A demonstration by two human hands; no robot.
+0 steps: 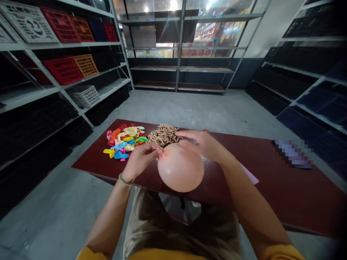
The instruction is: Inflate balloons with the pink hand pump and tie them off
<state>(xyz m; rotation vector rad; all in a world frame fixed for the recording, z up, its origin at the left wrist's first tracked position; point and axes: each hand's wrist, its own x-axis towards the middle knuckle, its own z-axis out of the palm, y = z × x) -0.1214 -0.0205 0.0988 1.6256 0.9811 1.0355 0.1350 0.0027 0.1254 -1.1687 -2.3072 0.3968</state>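
Observation:
A round, inflated peach-coloured balloon (181, 169) hangs over the near edge of the table. My left hand (142, 159) pinches its neck between thumb and fingers, at the balloon's upper left. My right hand (200, 142) is above the balloon's far side, its index finger stretched left to the pile of beige cord (162, 134). Motion blurs part of this hand, and its lower fingers are partly hidden behind the balloon. Left of the cord lies a heap of uninflated balloons (124, 139) in many colours.
The dark red table (271, 195) spans the front. A pink sheet (249, 174) lies right of my right forearm, and a pixelated item (294, 153) farther right. Shelves with plastic crates (65, 70) stand left; more racks (177, 68) stand behind and right.

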